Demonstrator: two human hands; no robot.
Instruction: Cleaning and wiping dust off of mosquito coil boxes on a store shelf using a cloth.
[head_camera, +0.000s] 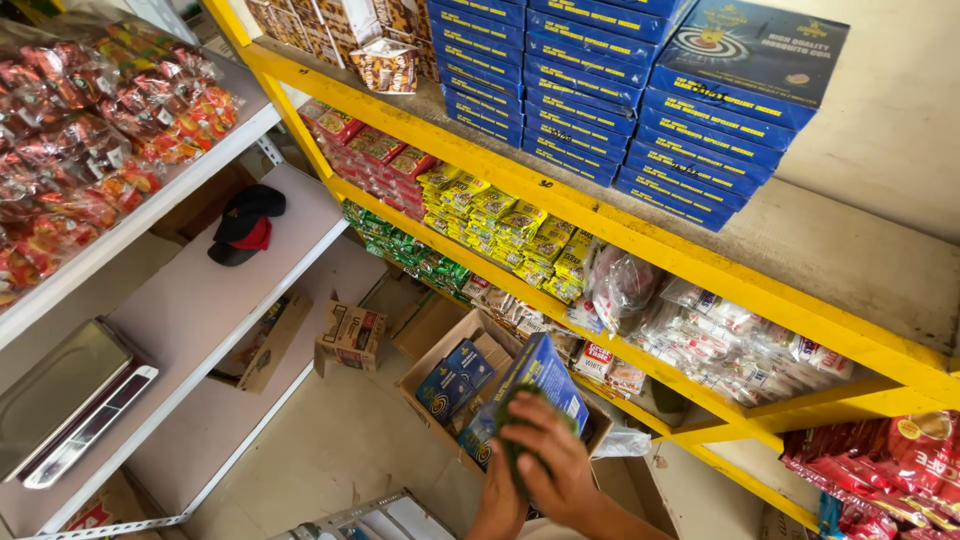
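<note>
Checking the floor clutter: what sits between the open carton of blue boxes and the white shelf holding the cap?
In the head view, a small cardboard box on the floor.

Both hands sit low at the frame's bottom edge, close together. The right hand (548, 462) is uppermost — back of the hand showing, fingers curled in a grasp, forearm running down-right. The left hand (500, 497) lies beneath it, mostly hidden.

Bare hands (540, 465), no sleeves visible
</note>
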